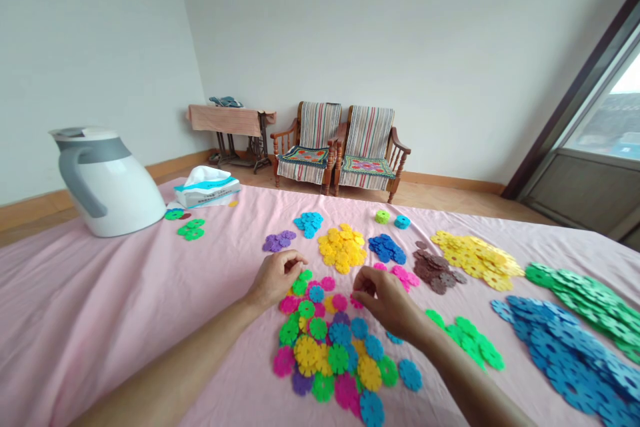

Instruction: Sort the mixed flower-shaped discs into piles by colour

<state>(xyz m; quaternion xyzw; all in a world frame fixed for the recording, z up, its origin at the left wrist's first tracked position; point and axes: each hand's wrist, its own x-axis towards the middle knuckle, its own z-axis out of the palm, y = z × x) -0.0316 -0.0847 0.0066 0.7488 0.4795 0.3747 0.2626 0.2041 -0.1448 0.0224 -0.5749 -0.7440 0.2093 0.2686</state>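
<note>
A mixed pile of flower-shaped plastic discs (338,359) in several colours lies in front of me on the pink cloth. My left hand (276,275) is above its far left edge, thumb and fingers pinched together. Whatever may be between those fingertips is hidden. A green disc (300,286) lies just below them. At the pile's far right edge my right hand (384,295) is curled closed, with a pink disc (356,301) at its fingertips. Beyond the hands are single-colour heaps: yellow discs (343,248), purple discs (280,241), dark blue discs (387,249) and pink discs (404,276).
Larger heaps of blue discs (570,353), green discs (590,300) and yellow discs (477,259) spread across the right side, near brown discs (436,269). A white jug (117,187) and a tissue pack (207,188) stand at the left. Two chairs (370,133) are beyond the table.
</note>
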